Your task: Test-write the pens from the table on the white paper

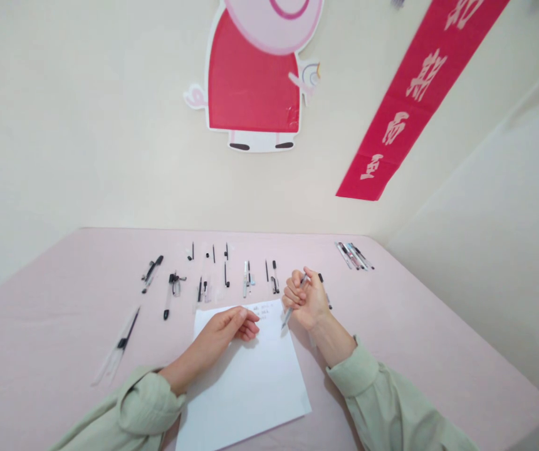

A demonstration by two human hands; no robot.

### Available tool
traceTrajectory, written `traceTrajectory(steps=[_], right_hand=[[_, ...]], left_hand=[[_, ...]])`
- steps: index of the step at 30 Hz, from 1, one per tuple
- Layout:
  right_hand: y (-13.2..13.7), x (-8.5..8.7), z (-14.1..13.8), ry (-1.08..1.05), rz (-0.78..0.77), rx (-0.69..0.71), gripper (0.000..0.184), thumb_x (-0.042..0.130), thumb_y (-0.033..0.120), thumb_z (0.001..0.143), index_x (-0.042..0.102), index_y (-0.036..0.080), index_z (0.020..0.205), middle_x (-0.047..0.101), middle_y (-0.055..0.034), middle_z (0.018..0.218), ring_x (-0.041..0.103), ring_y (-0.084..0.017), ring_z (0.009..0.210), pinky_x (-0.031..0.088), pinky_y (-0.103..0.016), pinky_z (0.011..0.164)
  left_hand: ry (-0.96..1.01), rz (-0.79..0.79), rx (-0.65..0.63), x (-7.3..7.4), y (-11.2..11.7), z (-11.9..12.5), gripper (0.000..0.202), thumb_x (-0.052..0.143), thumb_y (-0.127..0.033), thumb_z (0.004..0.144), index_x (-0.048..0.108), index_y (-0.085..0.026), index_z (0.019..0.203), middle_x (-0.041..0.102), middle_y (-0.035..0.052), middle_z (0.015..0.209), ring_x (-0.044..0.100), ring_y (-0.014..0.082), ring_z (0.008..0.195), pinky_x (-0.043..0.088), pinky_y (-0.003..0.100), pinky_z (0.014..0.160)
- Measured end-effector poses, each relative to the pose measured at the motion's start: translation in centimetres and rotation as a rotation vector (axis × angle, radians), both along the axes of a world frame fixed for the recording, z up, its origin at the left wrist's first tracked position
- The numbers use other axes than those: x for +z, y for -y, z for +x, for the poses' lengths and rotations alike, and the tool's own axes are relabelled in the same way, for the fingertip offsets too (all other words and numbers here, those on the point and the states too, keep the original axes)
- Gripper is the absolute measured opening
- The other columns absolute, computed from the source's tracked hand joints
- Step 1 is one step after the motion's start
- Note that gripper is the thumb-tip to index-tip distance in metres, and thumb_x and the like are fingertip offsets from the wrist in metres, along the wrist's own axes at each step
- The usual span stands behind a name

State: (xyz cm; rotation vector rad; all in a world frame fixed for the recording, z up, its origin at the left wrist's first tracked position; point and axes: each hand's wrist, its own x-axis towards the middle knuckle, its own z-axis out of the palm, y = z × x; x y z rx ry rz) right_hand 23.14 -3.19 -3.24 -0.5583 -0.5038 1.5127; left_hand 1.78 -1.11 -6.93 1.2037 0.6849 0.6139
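My right hand (304, 300) is closed round a pen (290, 312), turned palm up, with the pen's light-coloured end slanting down towards the paper's right edge. Above the sheet of white paper (245, 388) is my left hand (232, 326), its fingers loosely curled and nothing visible in them. A few short lines of handwriting (263, 310) stand at the top of the sheet, between the two hands. Just behind my right hand lie small black pen parts (328, 300), partly hidden by it.
Taken-apart pens with black refills and caps (226, 275) lie in loose groups beyond the paper. To the left lies a pair of long clear tubes with a black refill (121, 344). Several whole pens (354, 255) lie at the back right of the pink table (415, 351), against the wall.
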Motion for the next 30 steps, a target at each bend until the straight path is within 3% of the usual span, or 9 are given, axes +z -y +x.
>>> traceTrajectory(steps=[7, 13, 19, 23, 27, 30], right_hand=[[0.1, 0.0, -0.1, -0.016, 0.031, 0.019, 0.038, 0.049, 0.037, 0.086, 0.051, 0.018, 0.053, 0.026, 0.0096, 0.037, 0.01, -0.005, 0.034, 0.018, -0.015, 0.033], [0.2, -0.1, -0.2, -0.053, -0.039, -0.01, 0.049, 0.048, 0.053, 0.09, 0.053, 0.017, 0.057, 0.029, 0.0093, 0.038, 0.015, -0.004, 0.034, 0.02, -0.014, 0.033], [0.1, -0.3, -0.6, -0.118, -0.075, 0.002, 0.035, 0.056, 0.043, 0.089, 0.061, 0.015, 0.069, 0.034, 0.0102, 0.039, 0.015, -0.003, 0.033, 0.018, -0.014, 0.033], [0.3, -0.2, -1.2, -0.105, -0.076, 0.039, 0.042, 0.052, 0.051, 0.089, 0.063, 0.015, 0.072, 0.034, 0.0093, 0.04, 0.016, -0.004, 0.034, 0.018, -0.015, 0.033], [0.4, -0.3, -1.2, -0.081, -0.071, 0.034, 0.044, 0.048, 0.051, 0.09, 0.065, 0.015, 0.072, 0.032, 0.0092, 0.038, 0.014, -0.005, 0.034, 0.017, -0.015, 0.033], [0.4, -0.5, -1.0, -0.064, -0.054, 0.025, 0.041, 0.048, 0.046, 0.089, 0.066, 0.015, 0.07, 0.029, 0.0096, 0.036, 0.011, -0.005, 0.034, 0.015, -0.016, 0.033]], left_hand=[[-0.014, -0.005, -0.003, 0.3, 0.1, 0.0, 0.056, 0.06, -0.066, 0.076, 0.069, -0.013, 0.089, 0.07, 0.0086, 0.079, 0.063, 0.0181, 0.073, 0.05, 0.033, 0.075], [-0.022, 0.059, -0.021, -0.1, -0.1, -0.1, 0.053, 0.056, -0.063, 0.081, 0.068, -0.013, 0.09, 0.07, 0.0095, 0.08, 0.064, 0.0185, 0.073, 0.05, 0.034, 0.074], [-0.086, 0.119, -0.046, 0.6, 0.0, 0.0, 0.047, 0.06, -0.059, 0.079, 0.068, -0.015, 0.091, 0.07, 0.0078, 0.082, 0.063, 0.0188, 0.076, 0.05, 0.033, 0.075], [-0.115, 0.168, -0.061, 0.7, 0.0, 0.2, 0.038, 0.062, -0.053, 0.078, 0.069, -0.016, 0.087, 0.07, 0.0066, 0.08, 0.063, 0.019, 0.076, 0.049, 0.033, 0.075], [-0.083, 0.12, -0.022, 0.5, 0.0, 0.3, 0.03, 0.065, -0.045, 0.078, 0.068, -0.016, 0.086, 0.069, 0.0057, 0.079, 0.063, 0.0177, 0.076, 0.048, 0.032, 0.075], [-0.011, 0.017, 0.082, 0.5, 0.0, 0.2, 0.02, 0.069, -0.035, 0.076, 0.064, -0.017, 0.086, 0.068, 0.0036, 0.081, 0.062, 0.0146, 0.073, 0.048, 0.029, 0.072]])
